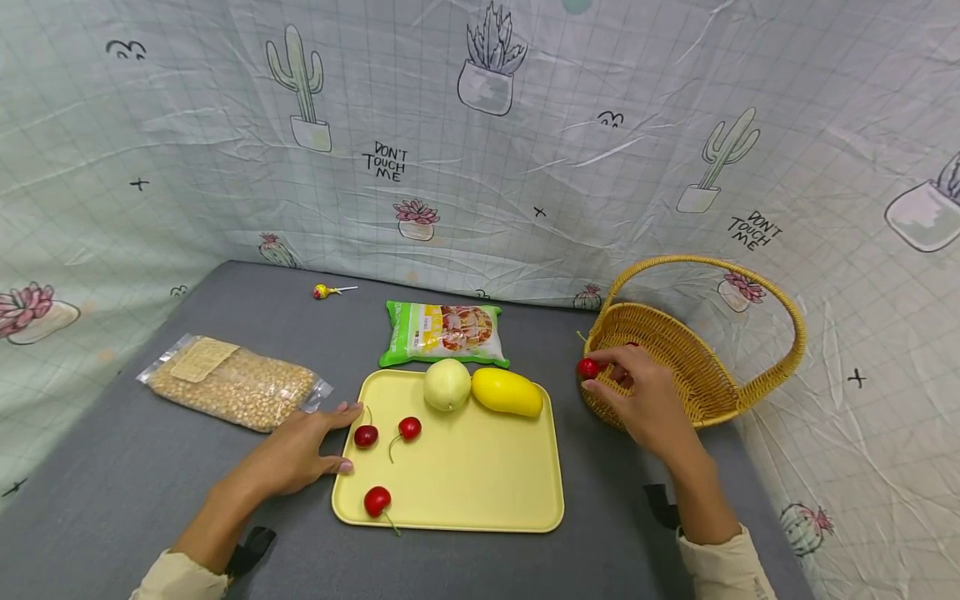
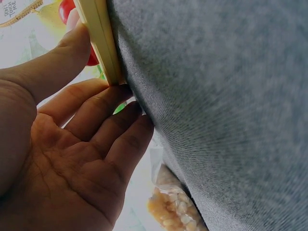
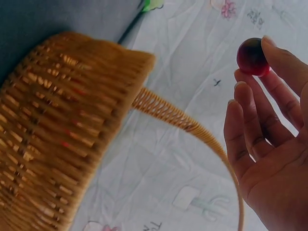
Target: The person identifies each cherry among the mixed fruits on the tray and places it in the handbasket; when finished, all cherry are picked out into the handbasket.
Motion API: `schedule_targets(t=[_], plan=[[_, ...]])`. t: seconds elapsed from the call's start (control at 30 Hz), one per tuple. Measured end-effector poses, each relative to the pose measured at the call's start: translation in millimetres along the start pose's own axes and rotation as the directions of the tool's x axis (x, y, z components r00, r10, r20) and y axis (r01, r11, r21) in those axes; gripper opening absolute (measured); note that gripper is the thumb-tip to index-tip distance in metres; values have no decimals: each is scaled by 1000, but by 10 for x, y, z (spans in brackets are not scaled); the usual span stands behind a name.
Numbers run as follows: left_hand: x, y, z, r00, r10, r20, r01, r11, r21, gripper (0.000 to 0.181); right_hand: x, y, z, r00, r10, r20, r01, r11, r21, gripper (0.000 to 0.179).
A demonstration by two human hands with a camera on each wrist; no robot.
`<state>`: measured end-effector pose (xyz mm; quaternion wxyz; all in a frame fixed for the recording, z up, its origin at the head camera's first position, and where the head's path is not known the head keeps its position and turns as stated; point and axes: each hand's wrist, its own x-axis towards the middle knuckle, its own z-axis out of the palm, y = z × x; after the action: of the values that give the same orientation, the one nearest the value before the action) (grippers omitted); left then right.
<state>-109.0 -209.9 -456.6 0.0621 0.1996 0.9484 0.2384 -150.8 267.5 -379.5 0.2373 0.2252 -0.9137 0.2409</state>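
Note:
My left hand [image 1: 303,450] rests against the left edge of the yellow tray [image 1: 487,483], thumb and fingers spread along the rim. Three red cherries lie at the tray's left side: a dark one [image 1: 366,437], a brighter one [image 1: 409,428] and one near the front [image 1: 377,501]. A pale green round fruit [image 1: 447,385] and a yellow mango-shaped fruit [image 1: 507,392] sit at its back. Over the near left rim of the wicker basket [image 1: 678,333], my right hand [image 1: 641,392] pinches a red cherry [image 3: 253,57] between thumb and fingertips. A bit of red shows inside the basket behind that hand.
A bag of corn kernels [image 1: 232,383] lies left of the tray, close to the left hand. Behind the tray is a green and white food packet [image 1: 450,332]. A lollipop [image 1: 322,292] lies at the back left. The basket's tall handle [image 1: 797,333] arches up at the right.

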Motion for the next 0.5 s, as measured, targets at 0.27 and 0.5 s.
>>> schedule_targets(t=[0.27, 0.5], plan=[[2, 4, -5, 1000, -1, 0, 1, 1000, 3, 79, -22, 189, -35, 999, 30, -35, -31, 999, -33, 40], [4, 1, 0, 1000, 2, -3, -2, 1000, -7, 79, -38, 372, -43, 996, 64, -55, -68, 996, -62, 38]])
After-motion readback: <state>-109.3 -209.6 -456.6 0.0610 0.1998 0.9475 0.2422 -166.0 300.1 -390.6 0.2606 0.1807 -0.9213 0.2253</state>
